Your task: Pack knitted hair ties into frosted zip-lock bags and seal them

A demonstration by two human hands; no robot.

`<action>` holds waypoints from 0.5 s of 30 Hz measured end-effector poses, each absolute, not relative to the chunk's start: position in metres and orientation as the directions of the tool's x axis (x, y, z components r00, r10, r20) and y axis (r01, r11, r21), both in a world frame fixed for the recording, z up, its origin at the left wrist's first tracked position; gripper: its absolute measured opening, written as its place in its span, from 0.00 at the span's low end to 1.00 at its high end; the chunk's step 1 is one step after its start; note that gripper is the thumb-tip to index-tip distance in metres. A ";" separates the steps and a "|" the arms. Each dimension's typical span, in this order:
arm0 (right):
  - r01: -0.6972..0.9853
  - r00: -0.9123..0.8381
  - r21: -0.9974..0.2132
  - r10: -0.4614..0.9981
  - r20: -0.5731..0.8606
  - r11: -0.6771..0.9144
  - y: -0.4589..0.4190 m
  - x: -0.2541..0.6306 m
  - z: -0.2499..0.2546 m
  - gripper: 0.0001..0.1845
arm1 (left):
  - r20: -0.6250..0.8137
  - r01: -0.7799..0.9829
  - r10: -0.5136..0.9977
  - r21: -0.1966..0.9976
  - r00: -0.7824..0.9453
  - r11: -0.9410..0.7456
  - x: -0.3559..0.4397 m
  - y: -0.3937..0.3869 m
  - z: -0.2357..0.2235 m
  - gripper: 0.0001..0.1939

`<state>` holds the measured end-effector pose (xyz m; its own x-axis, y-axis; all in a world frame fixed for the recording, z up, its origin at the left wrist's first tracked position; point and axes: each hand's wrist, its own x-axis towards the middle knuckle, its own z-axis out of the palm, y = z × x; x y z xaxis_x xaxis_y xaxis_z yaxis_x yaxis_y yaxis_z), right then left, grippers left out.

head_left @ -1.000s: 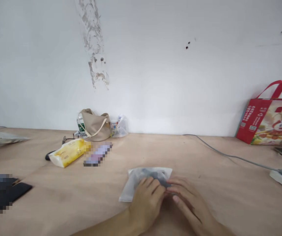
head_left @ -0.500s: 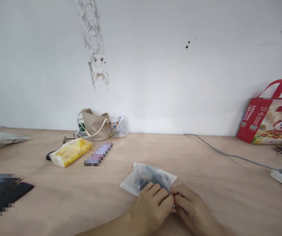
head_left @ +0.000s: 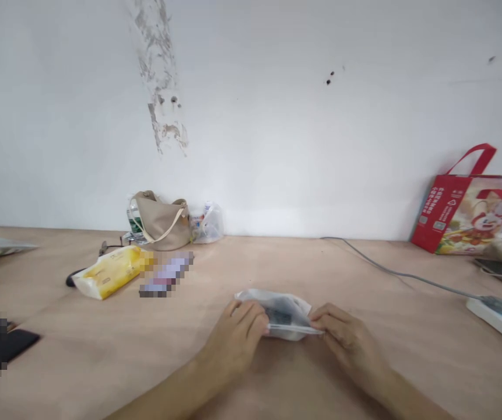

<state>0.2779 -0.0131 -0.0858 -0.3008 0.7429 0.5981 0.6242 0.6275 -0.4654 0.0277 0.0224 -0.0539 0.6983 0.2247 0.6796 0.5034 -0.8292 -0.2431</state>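
Observation:
A frosted, see-through zip bag [head_left: 292,303] lies in front of me with something dark inside; I cannot make out what that is. Its near edge, a pale strip, is lifted towards me between both hands. My left hand [head_left: 242,329] is closed on the left end of that edge, the thumb hidden behind the fingers. At the right end, my right hand [head_left: 349,335] pinches the corner of the strip between thumb and fingers.
Left on the wooden table [head_left: 251,262] are a yellow tissue pack [head_left: 113,271], a blurred phone [head_left: 167,274] and a black flat object [head_left: 10,353]. A beige handbag [head_left: 166,221] stands by the wall. Rightward are a red shopping bag [head_left: 465,213], cable and power strip [head_left: 500,321].
My hands were together at the bag's right corner. Now the left hand has slid left along the edge, and the edge is stretched and raised between them. The view has shifted slightly right.

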 end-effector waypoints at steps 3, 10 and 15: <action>0.644 -0.258 -0.484 0.764 0.592 0.592 -0.007 0.292 -0.086 0.14 | 0.678 0.546 0.268 -0.233 0.685 -0.805 0.005 0.035 -0.051 0.13; 0.657 -0.216 -0.480 0.755 0.619 0.581 -0.002 0.301 -0.092 0.15 | 0.668 0.619 0.378 -0.159 0.641 -0.769 -0.018 0.043 -0.039 0.10; 0.657 -0.254 -0.427 0.715 0.651 0.622 -0.003 0.292 -0.096 0.15 | 0.641 0.584 0.384 -0.126 0.665 -0.802 0.005 0.032 -0.036 0.07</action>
